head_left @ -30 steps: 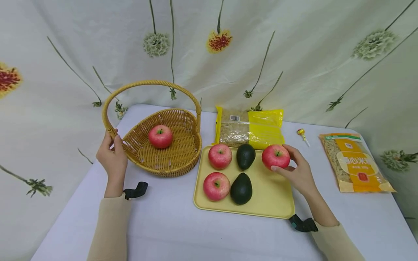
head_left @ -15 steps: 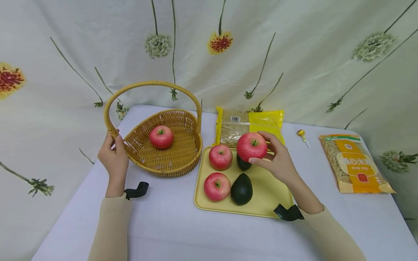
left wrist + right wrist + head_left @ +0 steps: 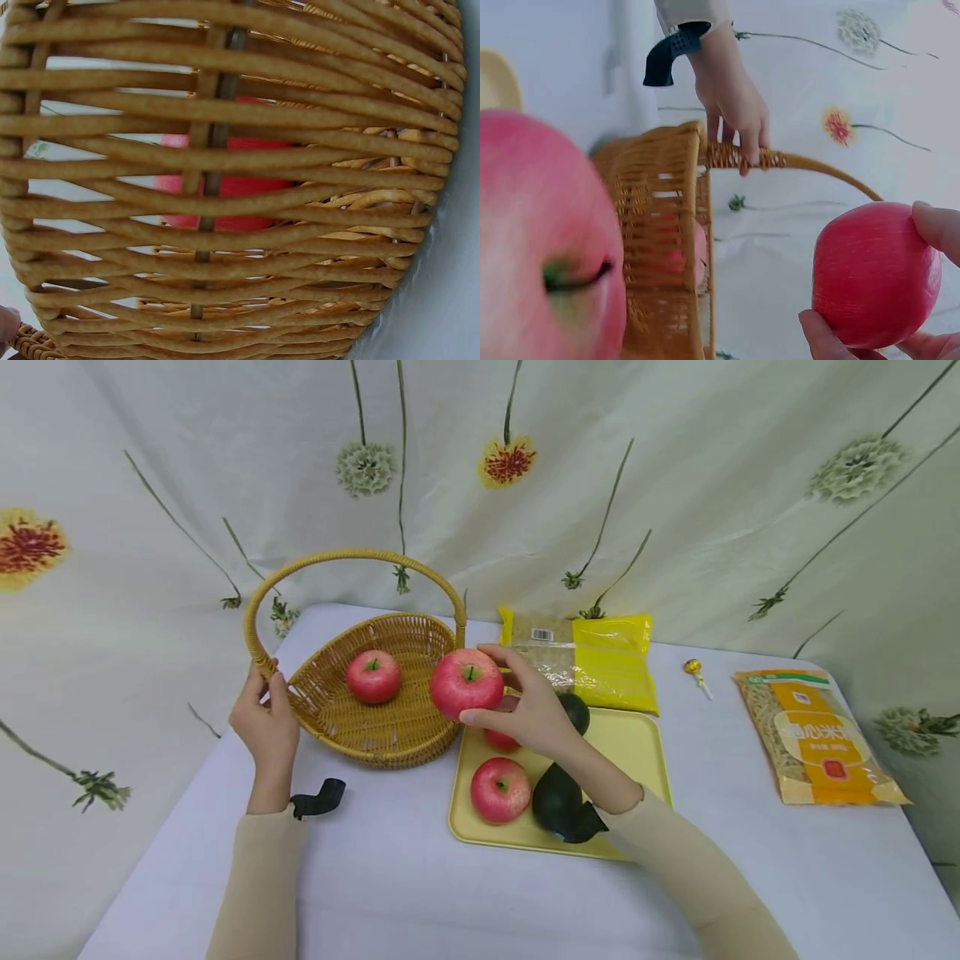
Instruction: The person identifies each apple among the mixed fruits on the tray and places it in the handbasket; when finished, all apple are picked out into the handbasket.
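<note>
A wicker basket (image 3: 382, 758) stands at left, a yellow tray (image 3: 633, 752) just right of it. Left hand (image 3: 266, 717) pinches the basket's tall handle (image 3: 352, 553) low on its left; right hand (image 3: 529, 707), fingers part-curled, grips a red apple (image 3: 467, 683) against the thumb — raised by the basket's right side, over it or just short, hard to tell — while a second apple (image 3: 374, 677) sits inside. Risks, I judge: too low a carry clips basket or handle, or smooth round skin slips that fingertip hold and knocks the second apple.

Beige sleeves (image 3: 262, 878), black wrist cameras (image 3: 321, 799)
</note>
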Tool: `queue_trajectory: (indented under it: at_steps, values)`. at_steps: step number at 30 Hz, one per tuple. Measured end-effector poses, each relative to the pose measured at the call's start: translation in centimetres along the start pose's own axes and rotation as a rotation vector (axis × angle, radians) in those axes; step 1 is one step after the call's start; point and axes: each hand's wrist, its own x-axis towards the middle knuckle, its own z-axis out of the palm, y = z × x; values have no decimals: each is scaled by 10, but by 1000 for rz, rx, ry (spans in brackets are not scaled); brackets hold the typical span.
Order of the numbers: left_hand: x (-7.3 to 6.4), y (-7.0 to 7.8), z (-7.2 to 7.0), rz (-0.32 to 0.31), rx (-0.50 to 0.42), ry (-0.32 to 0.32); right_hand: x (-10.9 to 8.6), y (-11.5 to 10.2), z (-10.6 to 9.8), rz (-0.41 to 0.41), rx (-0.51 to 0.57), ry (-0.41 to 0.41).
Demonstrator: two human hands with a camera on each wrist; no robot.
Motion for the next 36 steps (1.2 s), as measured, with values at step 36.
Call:
queue_trajectory:
  at_steps: [36]
  values:
    - [-1, -1, 0, 9, -1, 3, 108, 36, 81, 193, -330, -31]
